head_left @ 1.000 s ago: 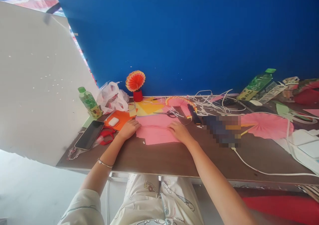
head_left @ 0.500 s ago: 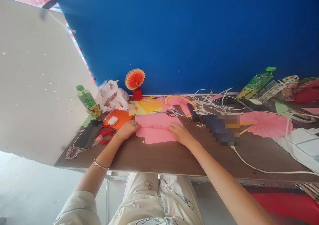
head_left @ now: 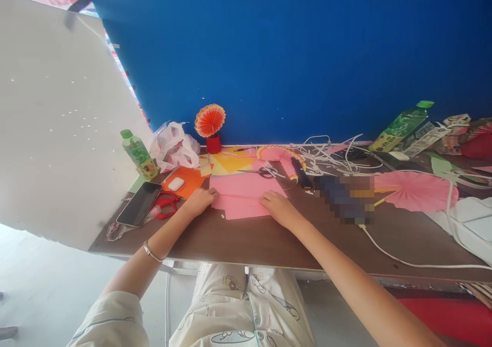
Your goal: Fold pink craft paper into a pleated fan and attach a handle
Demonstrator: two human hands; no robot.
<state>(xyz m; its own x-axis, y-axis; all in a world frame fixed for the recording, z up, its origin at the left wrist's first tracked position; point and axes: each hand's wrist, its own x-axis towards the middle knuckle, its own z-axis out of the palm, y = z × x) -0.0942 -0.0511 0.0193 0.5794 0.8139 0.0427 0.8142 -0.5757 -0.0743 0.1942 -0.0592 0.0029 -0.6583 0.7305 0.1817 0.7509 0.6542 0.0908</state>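
Brown desk [head_left: 246, 247], pink paper [head_left: 245, 208] looks barely folded
left hand [head_left: 201, 200], right hand [head_left: 279, 208] apart, touching 1 fold's ends; rest's flat

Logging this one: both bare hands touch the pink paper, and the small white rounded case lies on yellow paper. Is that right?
Not quite: the small white rounded case lies on orange paper, not yellow, the head view shows. Left hand and right hand do touch the pink paper.

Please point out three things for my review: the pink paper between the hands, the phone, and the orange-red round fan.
Pink paper [head_left: 241, 198]: head view, near its middle.
Phone [head_left: 139, 204]: head view, middle of its dark screen.
Orange-red round fan [head_left: 210, 121]: head view, its pleated centre.
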